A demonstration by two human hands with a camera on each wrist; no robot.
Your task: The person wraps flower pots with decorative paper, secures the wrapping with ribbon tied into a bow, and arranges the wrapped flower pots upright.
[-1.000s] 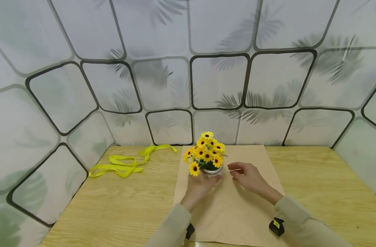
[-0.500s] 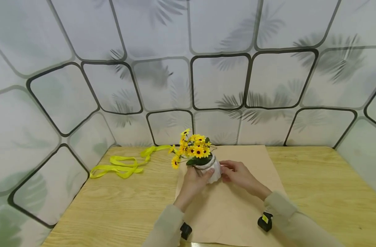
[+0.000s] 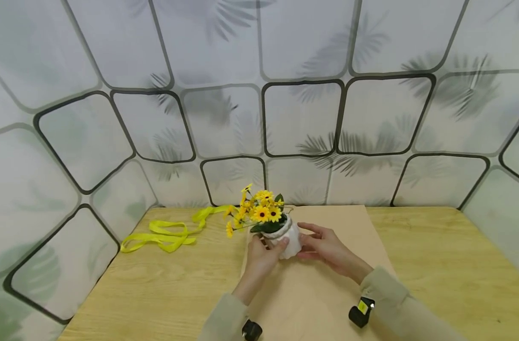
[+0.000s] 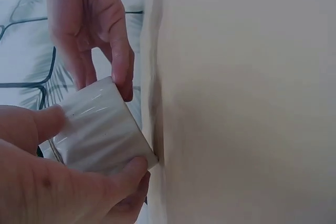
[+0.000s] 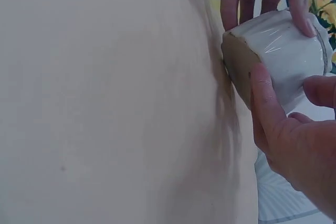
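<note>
A white ceramic flowerpot [image 3: 290, 242] with yellow artificial-looking flowers [image 3: 261, 213] is tilted, its flowers leaning left. My left hand [image 3: 261, 259] holds it from the left, thumb on the near side. From the right, my right hand [image 3: 327, 247] has its fingers on the pot near the base. In the right wrist view, the flat base of the pot [image 5: 241, 64] shows between the two hands. The left wrist view has the pot [image 4: 97, 129] between both hands too. Under them lies a sheet of brown paper [image 3: 314, 298]; whether the pot's lower edge touches it, I cannot tell.
A loose yellow ribbon [image 3: 169, 237] lies in folds on the left of the wooden table [image 3: 169, 289], its end running behind the flowers. A patterned cloth wall [image 3: 302, 118] stands along the table's back and sides.
The pot has tipped over to the left and shifted slightly left, so its white side shows. My right hand, apart from it a second ago, has come onto the pot.
</note>
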